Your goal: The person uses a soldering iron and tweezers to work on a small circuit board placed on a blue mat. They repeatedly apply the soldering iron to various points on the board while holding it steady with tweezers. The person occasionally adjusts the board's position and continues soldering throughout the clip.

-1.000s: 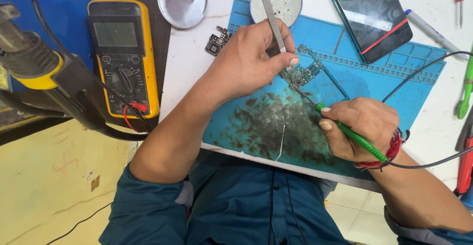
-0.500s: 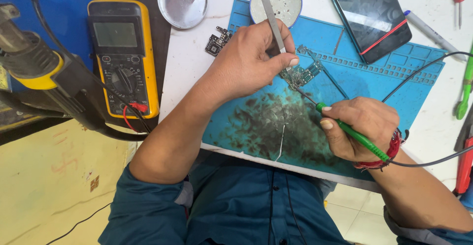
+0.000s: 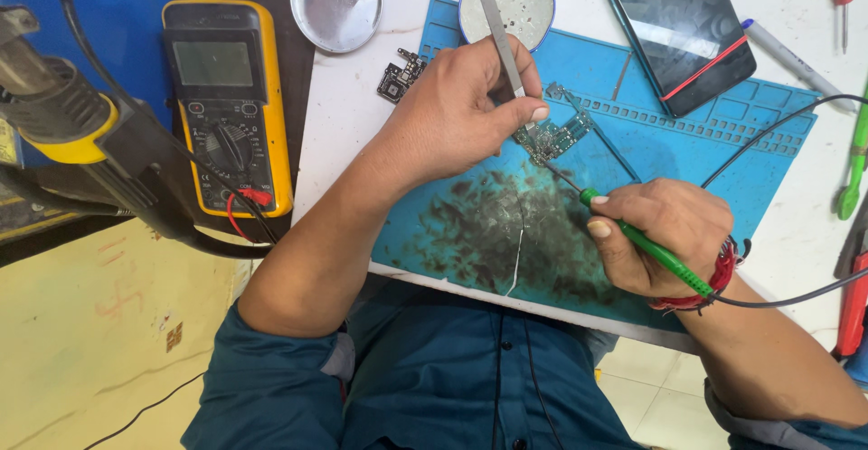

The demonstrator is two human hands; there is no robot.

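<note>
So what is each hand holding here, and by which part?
The left hand pinches metal tweezers around their lower half, tips down at the small circuit board. The right hand holds a green-handled soldering iron by the handle, pen-style.

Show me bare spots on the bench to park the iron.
Free: white top between multimeter and blue mat; mat right of phone. Crowded: mat centre, left hand, right hand, circuit board, green soldering iron.

The tweezers (image 3: 503, 38) are matt brushed metal. The soldering iron (image 3: 646, 245) has a glossy green plastic handle. At 12 o'clock from it, the circuit board (image 3: 553, 135) glints metallic on a matt rubbery blue mat (image 3: 723, 142), scorched rough at 6 o'clock.
</note>
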